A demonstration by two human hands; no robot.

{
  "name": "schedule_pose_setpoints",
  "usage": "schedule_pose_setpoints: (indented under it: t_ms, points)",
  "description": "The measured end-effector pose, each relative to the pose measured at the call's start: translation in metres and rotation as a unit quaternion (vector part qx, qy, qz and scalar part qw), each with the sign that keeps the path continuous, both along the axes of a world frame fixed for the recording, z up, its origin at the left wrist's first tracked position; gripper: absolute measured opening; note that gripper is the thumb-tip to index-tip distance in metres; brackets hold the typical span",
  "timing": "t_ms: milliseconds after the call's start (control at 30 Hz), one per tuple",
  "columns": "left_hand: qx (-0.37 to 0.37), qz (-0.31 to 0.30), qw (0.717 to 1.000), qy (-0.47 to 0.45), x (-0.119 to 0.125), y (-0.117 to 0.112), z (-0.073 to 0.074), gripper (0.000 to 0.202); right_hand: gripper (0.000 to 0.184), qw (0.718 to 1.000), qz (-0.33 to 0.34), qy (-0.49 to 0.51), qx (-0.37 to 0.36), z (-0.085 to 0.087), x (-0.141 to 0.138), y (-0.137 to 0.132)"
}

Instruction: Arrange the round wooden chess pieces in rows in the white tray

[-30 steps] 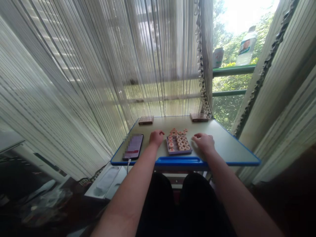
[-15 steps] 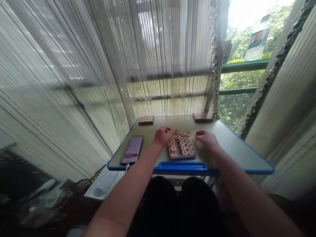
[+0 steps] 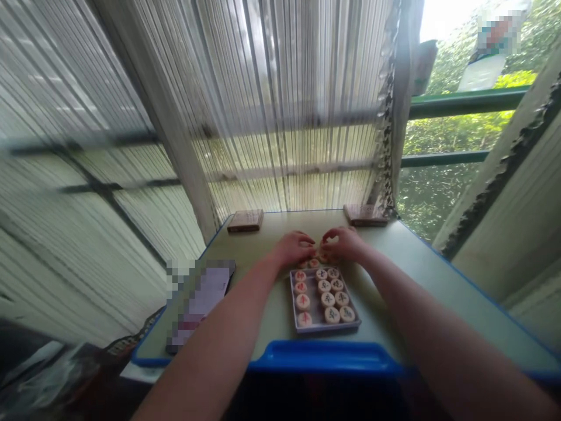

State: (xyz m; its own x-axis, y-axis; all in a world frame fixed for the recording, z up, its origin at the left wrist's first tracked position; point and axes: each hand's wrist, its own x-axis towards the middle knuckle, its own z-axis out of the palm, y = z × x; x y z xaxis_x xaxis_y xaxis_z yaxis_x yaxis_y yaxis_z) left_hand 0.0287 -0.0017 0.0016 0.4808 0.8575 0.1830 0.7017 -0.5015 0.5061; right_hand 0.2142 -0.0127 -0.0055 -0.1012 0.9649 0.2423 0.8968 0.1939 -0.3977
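Observation:
An open shallow box stands near the front of the table, with round Chinese chess pieces in it. Red-marked pieces form one column on its left; black-marked pieces fill two columns on the right. Just beyond the box, loose red-marked pieces lie partly covered by my hands. My left hand reaches over them from the left, fingers stretched out and slightly apart. From the right, my right hand curls its thumb and fingers down around a chess piece, partly hidden beneath them.
A closed flat box is at the back left, another flat box at the back right. A phone lies left of my left forearm. A blue raised trough runs along the table's front edge. String curtains hang behind.
Both hands have moved inward, from either side of the loose pieces to over them. The view has come closer to the table, and the box appears larger.

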Motion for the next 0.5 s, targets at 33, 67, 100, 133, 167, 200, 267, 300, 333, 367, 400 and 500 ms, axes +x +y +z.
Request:
schedule_pose_setpoints:
  t_ms: [33, 67, 100, 133, 167, 200, 267, 300, 333, 367, 400, 500]
  points:
    - [0.0, -0.014, 1.0, 0.001, 0.001, 0.0, -0.001, 0.033, 0.025, 1.0, 0.003, -0.005, -0.007, -0.002, 0.0, 0.001]
    - [0.001, -0.025, 1.0, 0.003, 0.002, 0.0, -0.001, 0.031, 0.025, 1.0, 0.007, -0.01, -0.014, -0.003, 0.0, 0.002]
    - [0.001, -0.032, 0.999, 0.006, 0.003, 0.0, -0.001, 0.03, 0.025, 1.0, 0.011, -0.015, -0.018, -0.004, 0.0, 0.002]
    - [0.001, -0.032, 0.999, 0.01, 0.004, 0.0, -0.001, 0.029, 0.025, 1.0, 0.014, -0.018, -0.018, -0.004, 0.001, 0.002]
    - [0.001, -0.028, 0.999, 0.015, 0.005, 0.0, 0.0, 0.027, 0.027, 1.0, 0.014, -0.017, -0.014, -0.003, 0.003, 0.001]
    - [0.0, -0.022, 1.0, 0.018, 0.005, 0.0, 0.0, 0.026, 0.03, 1.0, 0.011, -0.014, -0.006, -0.002, 0.005, 0.0]
    - [-0.002, -0.006, 1.0, 0.015, 0.004, 0.0, 0.001, 0.026, 0.032, 1.0, 0.009, -0.001, 0.003, 0.004, 0.009, -0.005]
    - [-0.003, 0.003, 1.0, 0.01, 0.004, 0.0, 0.001, 0.028, 0.032, 1.0, 0.016, 0.008, 0.001, 0.007, 0.011, -0.008]
    - [-0.002, 0.012, 1.0, 0.004, 0.003, 0.0, 0.001, 0.031, 0.031, 0.999, 0.032, 0.016, -0.007, 0.01, 0.012, -0.011]
    - [-0.001, 0.021, 1.0, -0.001, 0.002, 0.0, 0.001, 0.034, 0.03, 0.998, 0.052, 0.021, -0.018, 0.013, 0.012, -0.014]
    - [0.0, 0.029, 1.0, -0.005, 0.002, 0.0, 0.001, 0.036, 0.029, 0.997, 0.066, 0.018, -0.028, 0.015, 0.011, -0.017]
    - [0.009, 0.045, 0.999, -0.005, 0.002, -0.001, -0.001, 0.036, 0.029, 0.995, 0.087, -0.019, -0.043, 0.016, 0.006, -0.023]
